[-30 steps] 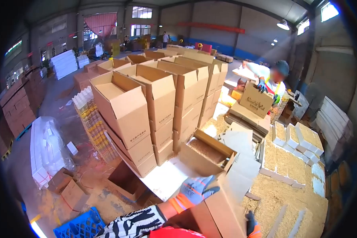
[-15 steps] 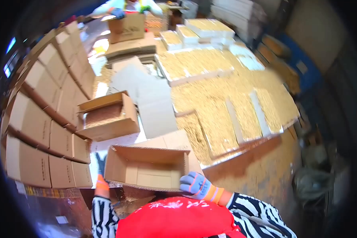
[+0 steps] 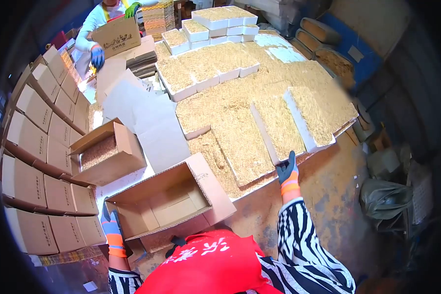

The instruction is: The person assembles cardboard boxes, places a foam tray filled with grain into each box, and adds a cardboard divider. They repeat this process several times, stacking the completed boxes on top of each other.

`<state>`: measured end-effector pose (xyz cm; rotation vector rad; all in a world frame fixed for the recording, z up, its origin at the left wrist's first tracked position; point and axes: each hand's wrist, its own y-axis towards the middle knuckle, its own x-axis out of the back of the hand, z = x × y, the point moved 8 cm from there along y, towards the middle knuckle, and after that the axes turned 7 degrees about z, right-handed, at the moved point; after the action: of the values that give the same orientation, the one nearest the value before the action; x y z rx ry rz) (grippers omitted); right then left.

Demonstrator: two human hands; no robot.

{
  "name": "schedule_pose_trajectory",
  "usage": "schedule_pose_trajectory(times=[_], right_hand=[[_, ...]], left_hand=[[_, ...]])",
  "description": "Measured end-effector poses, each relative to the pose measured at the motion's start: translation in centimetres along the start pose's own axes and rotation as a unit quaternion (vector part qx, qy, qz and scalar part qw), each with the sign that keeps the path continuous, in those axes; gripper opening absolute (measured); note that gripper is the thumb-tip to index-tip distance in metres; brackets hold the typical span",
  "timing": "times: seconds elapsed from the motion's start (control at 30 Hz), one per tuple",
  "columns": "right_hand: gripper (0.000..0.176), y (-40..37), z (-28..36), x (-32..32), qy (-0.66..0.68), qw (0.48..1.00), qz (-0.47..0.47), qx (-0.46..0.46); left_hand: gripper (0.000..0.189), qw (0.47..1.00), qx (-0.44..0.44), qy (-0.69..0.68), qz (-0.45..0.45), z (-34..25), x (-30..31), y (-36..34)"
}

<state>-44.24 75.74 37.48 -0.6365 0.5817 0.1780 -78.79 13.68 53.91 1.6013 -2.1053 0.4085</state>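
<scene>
An open cardboard box (image 3: 157, 206) stands tilted in front of me, with bare cardboard showing inside. My left hand (image 3: 111, 226), in a grey-blue and orange glove, is closed at its left end. To the right, my gloved right hand (image 3: 288, 176) reaches the near end of a long white tray (image 3: 279, 127) filled with tan, crumbly material. Its thumb points up, apart from the other fingers, which are partly hidden at the tray's edge. Another filled white tray (image 3: 311, 117) lies to the right, across a narrow gap.
Stacked cartons (image 3: 24, 181) line the left side. A second open box (image 3: 110, 152) holds brownish material. Flat grey cardboard (image 3: 161, 134) lies beyond. At the back, a co-worker handles a printed carton (image 3: 116, 36) near stacked white trays (image 3: 225, 19).
My right hand has left the box's right side and moved right to the tray's near end. My left hand stays with the box, which has turned. The view has shifted.
</scene>
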Motion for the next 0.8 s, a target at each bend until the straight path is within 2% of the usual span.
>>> schedule_pose_trajectory(times=[0.03,0.1,0.17,0.23,0.27,0.37,0.47,0.5,0.6,0.67,0.7,0.73,0.8], right_hand=[[0.036,2.4,0.0,0.6,0.005,0.999,-0.031,0.018],[0.044,2.8,1.2,-0.6,-0.209,0.976,0.051,0.018],[0.064,3.4,0.3,-0.8,-0.168,0.983,0.047,-0.053],[0.044,3.2,-2.0,-0.9,0.04,0.994,0.012,-0.103],[0.031,2.5,-2.4,-1.6,0.063,0.993,0.023,-0.092],[0.036,2.1,-1.7,-0.8,0.042,0.996,0.065,0.051],[0.049,-1.2,1.3,-3.1,-0.025,0.993,-0.048,0.101],[0.055,-3.6,2.3,-4.5,-0.069,0.98,-0.143,0.122],[0.055,-3.6,2.8,-5.1,-0.041,0.987,-0.066,0.138],[0.045,-4.0,3.1,-5.3,-0.053,0.988,0.056,0.132],[0.048,-5.6,3.4,-6.6,-0.052,0.984,0.12,0.121],[0.051,-7.8,3.7,-8.4,-0.049,0.976,0.182,0.108],[0.045,-12.8,3.4,-11.1,-0.045,0.976,0.21,0.025]], left_hand=[[0.052,1.0,0.011,0.003,0.0,0.0,0.0,0.0],[0.052,0.999,0.032,0.008,0.0,1.0,0.4,0.2],[0.053,0.999,0.03,0.005,-0.028,4.5,1.4,0.4],[0.053,0.999,0.022,-0.003,-0.041,5.3,1.6,0.1],[0.052,0.999,0.013,-0.009,-0.039,4.9,1.5,-0.1],[0.052,0.999,-0.007,-0.014,-0.029,3.5,0.9,-0.4],[0.052,1.0,-0.002,0.013,-0.021,1.9,0.4,-0.3],[0.052,1.0,-0.002,0.011,-0.018,1.9,0.3,-0.1],[0.051,0.998,0.031,-0.043,-0.014,1.4,0.1,-0.3],[0.051,0.996,0.036,-0.073,-0.022,1.1,0.0,0.1],[0.051,0.997,0.027,-0.071,-0.025,2.3,0.0,0.3],[0.05,0.999,0.037,-0.021,-0.007,-0.1,-0.2,0.3],[0.046,0.999,0.034,-0.036,-0.013,-1.1,-0.5,0.5]])
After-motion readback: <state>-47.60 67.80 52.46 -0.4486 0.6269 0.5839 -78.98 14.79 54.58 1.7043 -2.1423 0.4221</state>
